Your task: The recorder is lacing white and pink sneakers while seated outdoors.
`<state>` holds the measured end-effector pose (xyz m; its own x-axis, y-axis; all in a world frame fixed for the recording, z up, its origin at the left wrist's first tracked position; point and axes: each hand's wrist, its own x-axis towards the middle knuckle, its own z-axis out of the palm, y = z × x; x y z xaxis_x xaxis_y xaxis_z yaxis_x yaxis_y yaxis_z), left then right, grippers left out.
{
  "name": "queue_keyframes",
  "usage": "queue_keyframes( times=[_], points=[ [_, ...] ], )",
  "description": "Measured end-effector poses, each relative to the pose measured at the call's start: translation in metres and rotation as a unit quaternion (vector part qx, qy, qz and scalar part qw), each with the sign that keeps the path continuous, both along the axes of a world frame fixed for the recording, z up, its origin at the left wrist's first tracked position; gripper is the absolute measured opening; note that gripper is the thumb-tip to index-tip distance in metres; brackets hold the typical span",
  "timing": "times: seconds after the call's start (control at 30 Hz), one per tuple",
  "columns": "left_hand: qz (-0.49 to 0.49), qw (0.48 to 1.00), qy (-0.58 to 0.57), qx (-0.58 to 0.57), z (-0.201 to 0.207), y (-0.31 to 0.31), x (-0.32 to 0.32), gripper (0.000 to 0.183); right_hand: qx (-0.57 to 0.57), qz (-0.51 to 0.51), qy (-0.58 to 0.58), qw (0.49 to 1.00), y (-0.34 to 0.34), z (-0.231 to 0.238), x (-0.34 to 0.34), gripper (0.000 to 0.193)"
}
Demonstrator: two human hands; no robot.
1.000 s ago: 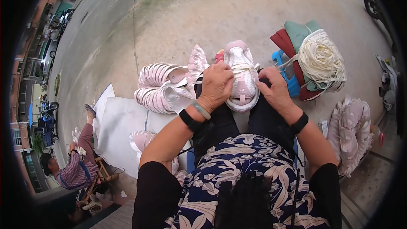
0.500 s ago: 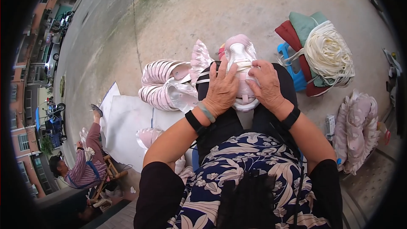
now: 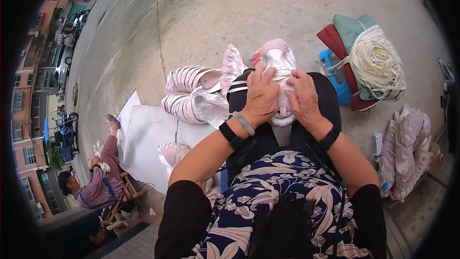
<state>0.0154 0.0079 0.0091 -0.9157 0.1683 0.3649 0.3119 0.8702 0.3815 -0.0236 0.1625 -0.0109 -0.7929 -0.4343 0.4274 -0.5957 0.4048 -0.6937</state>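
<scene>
Two hands on one pink-and-white mesh-topped shoe (image 3: pixel 281 60), which sits on the lap over black trousers, toe to the far side. Our left hand (image 3: pixel 261 97) lies flattish over its left side, fingers bent toward the middle; our right hand (image 3: pixel 303 98) is half-curled on its right side, thumb tucked inward. We can't tell if either is pinching anything. Progress: a thin cream lace (image 3: pixel 283 73) runs across the throat, so we'd call lacing under way; fingers hide most rows, no bow visible. Remaining stock looks large: a thick coiled hank of cream laces (image 3: pixel 376 62) on the far right, by a blue plastic item (image 3: pixel 341 88). Nested pink-and-white striped uppers (image 3: pixel 189 79) sit left, another pink-and-white pile (image 3: pixel 407 153) near right; we can't tell whether those are laced.
</scene>
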Motion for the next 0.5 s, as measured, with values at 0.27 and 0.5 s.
queue_keyframes(
  times=[0.27,0.5],
  points=[
    [-0.015,0.997,0.015,0.071,-0.034,-0.002,0.000,0.011,0.064,0.015,0.000,0.998,0.008,-0.008,-0.002,0.024],
    [0.003,1.000,-0.007,-0.001,-0.017,0.004,0.013,0.020,0.066,0.019,0.005,0.998,-0.005,0.006,0.007,0.022]
  ],
)
